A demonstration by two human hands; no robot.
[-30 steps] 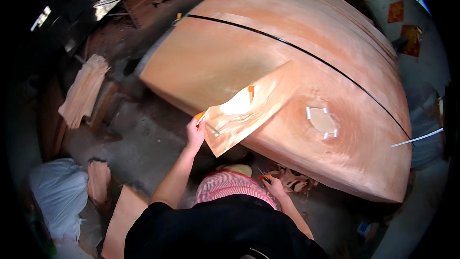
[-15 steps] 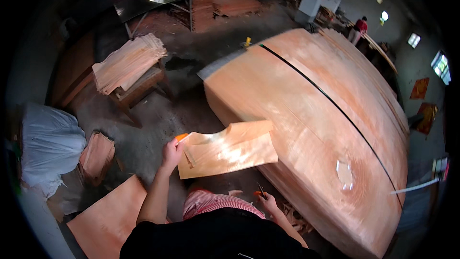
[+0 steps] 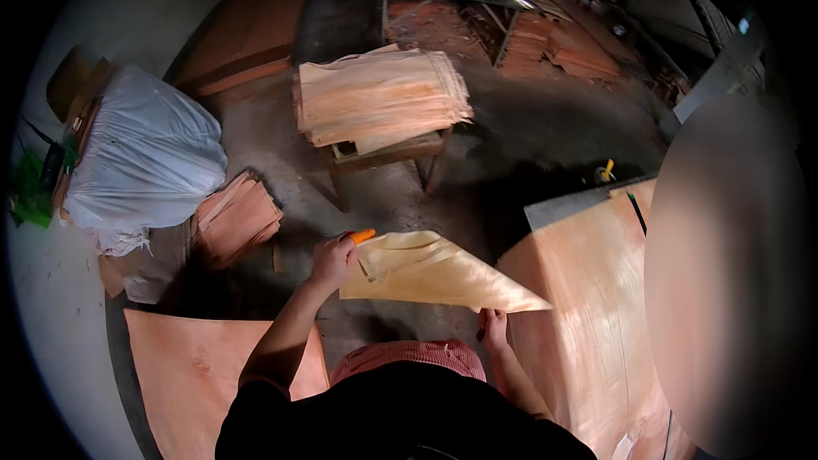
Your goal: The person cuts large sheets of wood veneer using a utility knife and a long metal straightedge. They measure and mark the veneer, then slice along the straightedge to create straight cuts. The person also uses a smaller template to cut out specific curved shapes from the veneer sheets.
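A thin, pale wood veneer sheet [image 3: 426, 277] hangs in front of me, its right end tapering to a point. My left hand [image 3: 332, 262] is closed on its upper left corner. From that same fist sticks out a short orange object [image 3: 363, 236] whose kind I cannot make out. My right hand [image 3: 494, 328] is closed at the sheet's lower edge, near the pointed end. Something small and dark shows at its fingers, too hidden to name. Below and to the right lies a big stack of veneer [image 3: 588, 324].
A bundle of veneer sheets [image 3: 375, 98] rests on a low wooden stand [image 3: 383, 156] ahead. To the left are a white covered heap [image 3: 145, 153] and a smaller veneer pile [image 3: 239, 220]. A reddish sheet [image 3: 204, 375] lies at lower left. A yellow-handled item [image 3: 607, 170] stands near the big stack.
My view has swung left. The veneer sheet has shifted off the big stack's near edge and tilted. My right hand has come up from below, with its dark-and-orange tool, to the sheet's edge.
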